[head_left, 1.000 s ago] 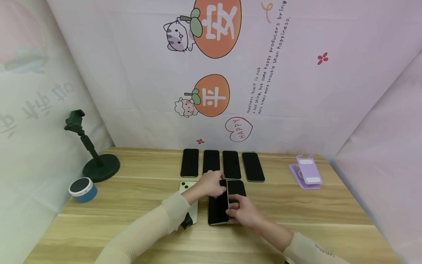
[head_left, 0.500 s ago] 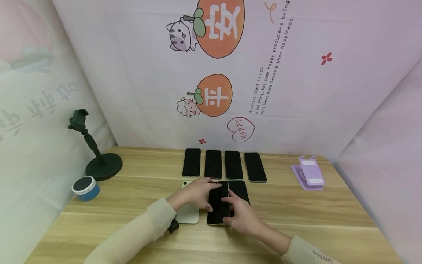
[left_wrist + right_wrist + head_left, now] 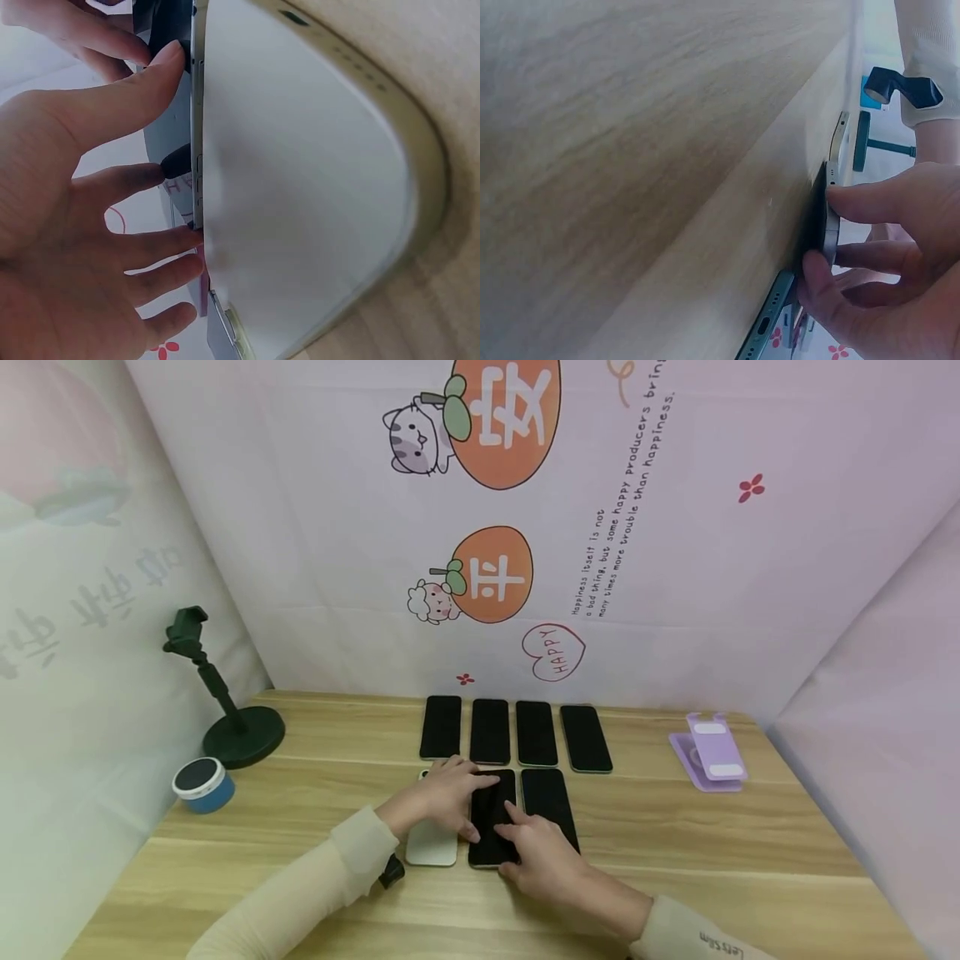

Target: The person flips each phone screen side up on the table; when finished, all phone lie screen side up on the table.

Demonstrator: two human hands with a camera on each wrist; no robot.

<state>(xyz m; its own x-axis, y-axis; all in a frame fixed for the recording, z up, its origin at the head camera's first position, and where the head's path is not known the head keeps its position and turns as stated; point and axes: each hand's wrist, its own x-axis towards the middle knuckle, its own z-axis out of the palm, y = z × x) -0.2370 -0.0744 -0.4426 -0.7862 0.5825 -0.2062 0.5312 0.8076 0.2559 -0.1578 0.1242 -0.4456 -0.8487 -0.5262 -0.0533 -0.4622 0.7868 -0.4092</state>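
A black-screened phone (image 3: 487,814) lies face up in the middle of the front row, both hands touching it. My left hand (image 3: 446,795) reaches in from the left, its thumb at the phone's left edge and a finger over the screen's top. From the right, my right hand (image 3: 546,860) lays extended fingers on the screen, its thumb near the lower right corner. In the right wrist view that thumb meets the phone's edge (image 3: 832,225). Under my left wrist a pale phone (image 3: 300,172) lies back up. Another dark phone (image 3: 550,802) is close to the right.
Several dark phones (image 3: 490,731) form a row behind. A dark green phone stand (image 3: 243,735) and a blue jar with a white rim (image 3: 204,787) are at left, a purple folding stand (image 3: 716,752) at right. Printed fabric (image 3: 660,660) hangs behind the wooden table (image 3: 712,852).
My left hand has moved left from the phone's top to its left side. My right hand has slid from the right edge onto the screen, and more of the right-hand phone shows.
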